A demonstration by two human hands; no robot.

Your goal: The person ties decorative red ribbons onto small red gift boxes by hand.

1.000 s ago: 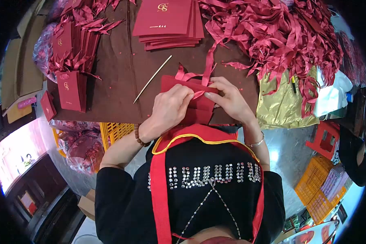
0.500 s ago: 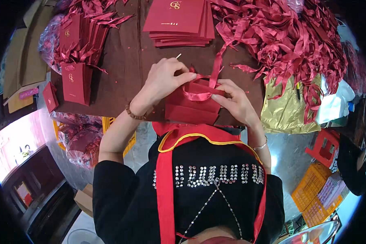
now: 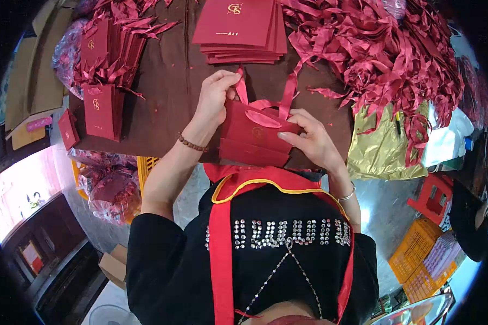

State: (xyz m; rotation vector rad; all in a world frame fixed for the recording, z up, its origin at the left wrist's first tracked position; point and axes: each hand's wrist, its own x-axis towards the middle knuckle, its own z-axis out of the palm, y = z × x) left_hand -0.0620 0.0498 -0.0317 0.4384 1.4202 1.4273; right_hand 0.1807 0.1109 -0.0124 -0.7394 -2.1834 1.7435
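Observation:
A small dark red paper bag (image 3: 244, 125) with a gold mark lies near the table's front edge, its bottom part folded. A red satin ribbon (image 3: 262, 103) runs through its top edge; a loop hangs over the front and two tails rise behind. My left hand (image 3: 214, 100) is closed, pinching the left tail between thumb and fingers above the bag's upper left corner. At the bag's upper right side, my right hand (image 3: 312, 140) grips it, thumb in front and fingers behind. The fingertips behind the paper are hidden.
Flat red bags (image 3: 238, 24) are stacked at the back of the brown table (image 3: 171, 81). Loose ribbons (image 3: 385, 54) form a large heap to the right. Ribboned bags (image 3: 100, 111) stand at left. A gold plastic bag (image 3: 382, 143) hangs over the front right edge.
My left hand has moved up from the bag's top edge, drawing the ribbon tail upward. The bag's front now shows flatter, with its gold mark visible. My right hand stays at its right side.

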